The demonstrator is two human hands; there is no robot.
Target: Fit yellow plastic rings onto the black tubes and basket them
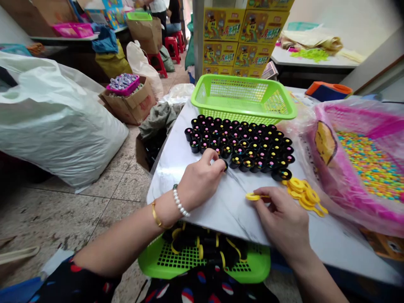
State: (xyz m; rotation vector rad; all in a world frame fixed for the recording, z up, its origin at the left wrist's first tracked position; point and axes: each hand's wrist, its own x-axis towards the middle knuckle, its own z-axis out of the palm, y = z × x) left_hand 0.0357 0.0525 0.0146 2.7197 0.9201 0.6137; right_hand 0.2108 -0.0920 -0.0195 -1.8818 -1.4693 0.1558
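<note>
Left hand point(200, 179) pinching black cup point(225, 166) | right hand point(284, 219) gripping yellow piece point(252, 196) | white marbled table point(214, 212) | stained tiled floor point(121, 189)

On my feed, the fingers of the left hand point(202, 174) hide much of the black cup point(225, 166) they grip, and the right hand point(284, 221) covers part of the yellow piece point(252, 197). The bits inside the standing cups point(227, 150) are too small for me to identify. The worktop point(172, 176) hides part of the lower green basket point(263, 263). I lose the pink basket point(350, 210) past the right edge, the white sack point(59, 122) past the left, and the people point(158, 6) above.
</note>
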